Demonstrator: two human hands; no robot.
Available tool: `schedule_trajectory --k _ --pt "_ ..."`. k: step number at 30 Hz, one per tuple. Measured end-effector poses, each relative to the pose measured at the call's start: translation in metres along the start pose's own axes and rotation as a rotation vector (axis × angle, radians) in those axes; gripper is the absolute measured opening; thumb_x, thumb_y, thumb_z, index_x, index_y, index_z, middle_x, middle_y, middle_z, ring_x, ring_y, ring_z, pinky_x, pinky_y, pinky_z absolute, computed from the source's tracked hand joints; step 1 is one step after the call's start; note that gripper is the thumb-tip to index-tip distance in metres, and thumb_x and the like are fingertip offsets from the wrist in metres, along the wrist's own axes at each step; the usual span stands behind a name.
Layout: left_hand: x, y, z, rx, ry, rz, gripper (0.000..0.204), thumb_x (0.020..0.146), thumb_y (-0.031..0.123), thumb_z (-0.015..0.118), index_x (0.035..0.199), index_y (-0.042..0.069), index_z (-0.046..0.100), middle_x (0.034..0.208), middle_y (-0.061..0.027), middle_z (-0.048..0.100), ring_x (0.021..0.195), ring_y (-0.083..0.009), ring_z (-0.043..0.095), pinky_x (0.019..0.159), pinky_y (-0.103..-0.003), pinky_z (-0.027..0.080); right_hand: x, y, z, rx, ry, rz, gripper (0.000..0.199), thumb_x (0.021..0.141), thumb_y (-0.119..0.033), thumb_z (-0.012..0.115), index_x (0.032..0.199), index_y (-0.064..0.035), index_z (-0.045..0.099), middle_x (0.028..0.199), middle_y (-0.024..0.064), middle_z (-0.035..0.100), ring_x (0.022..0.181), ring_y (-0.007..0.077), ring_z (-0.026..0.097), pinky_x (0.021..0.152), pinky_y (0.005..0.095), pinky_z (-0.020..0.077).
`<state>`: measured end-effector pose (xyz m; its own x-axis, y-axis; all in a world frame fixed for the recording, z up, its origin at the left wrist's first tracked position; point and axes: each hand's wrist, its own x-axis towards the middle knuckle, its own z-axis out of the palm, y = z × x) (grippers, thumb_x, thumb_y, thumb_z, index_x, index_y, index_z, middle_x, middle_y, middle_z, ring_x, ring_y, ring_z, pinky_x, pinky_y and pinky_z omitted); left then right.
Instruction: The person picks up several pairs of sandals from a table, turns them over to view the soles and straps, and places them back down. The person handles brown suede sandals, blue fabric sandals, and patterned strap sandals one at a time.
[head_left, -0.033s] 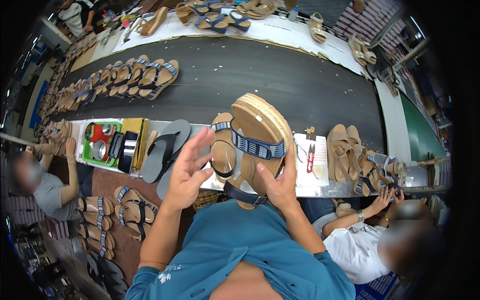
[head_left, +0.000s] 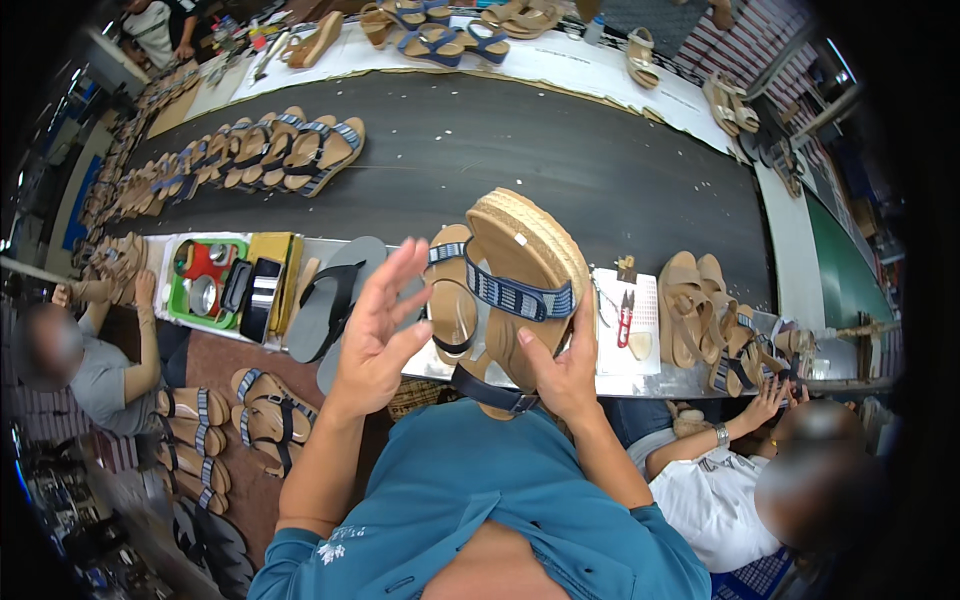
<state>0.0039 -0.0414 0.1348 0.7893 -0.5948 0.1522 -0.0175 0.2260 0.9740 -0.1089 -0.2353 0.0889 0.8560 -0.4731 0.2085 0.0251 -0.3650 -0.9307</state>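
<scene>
The right hand (head_left: 565,375) fingers clasp a tan wedge sandal (head_left: 510,290) upright from below; the left hand (head_left: 375,335), fingers spread wide, hovers just beside it.

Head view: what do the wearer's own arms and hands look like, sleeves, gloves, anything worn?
Both hands are bare, no gloves: the left hand and right hand show no rings or watch. The forearms are uncovered. Teal blue fabric sleeves sit pushed up near the elbows; the left sleeve bears a small white embroidered mark.
</scene>
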Motion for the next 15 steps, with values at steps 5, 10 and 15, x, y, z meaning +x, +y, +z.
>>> schedule_trajectory --k 5,10,15 --pt "0.023 0.01 0.02 0.248 0.126 0.253 0.042 0.087 0.009 0.069 0.128 0.003 0.059 0.139 -0.0175 0.048 0.126 -0.0266 0.052 0.103 -0.037 0.044 -0.004 -0.008 0.002 -0.097 -0.083 -0.122 0.086 0.083 -0.015 0.071 0.148 0.0075 0.02 0.131 0.0278 0.048 0.12 0.0338 0.053 0.102 0.0399 0.042" --pt "0.027 0.006 0.027 0.122 0.184 0.303 0.036 0.089 0.004 0.067 0.124 0.002 0.059 0.134 -0.0166 0.051 0.121 -0.0239 0.055 0.102 -0.035 0.047 -0.004 -0.008 0.002 -0.097 -0.04 -0.16 0.088 0.079 -0.01 0.074 0.148 0.0072 0.021 0.124 0.0249 0.051 0.115 0.0325 0.055 0.097 0.0396 0.0444" --pt "0.023 0.005 0.03 0.125 0.195 0.335 0.033 0.088 0.003 0.067 0.121 0.002 0.061 0.133 -0.0192 0.052 0.12 -0.0257 0.056 0.1 -0.036 0.048 -0.009 -0.009 -0.002 -0.1 -0.066 -0.119 0.09 0.077 -0.004 0.072 0.148 0.0069 0.019 0.134 0.0269 0.048 0.124 0.0335 0.051 0.107 0.0396 0.0366"
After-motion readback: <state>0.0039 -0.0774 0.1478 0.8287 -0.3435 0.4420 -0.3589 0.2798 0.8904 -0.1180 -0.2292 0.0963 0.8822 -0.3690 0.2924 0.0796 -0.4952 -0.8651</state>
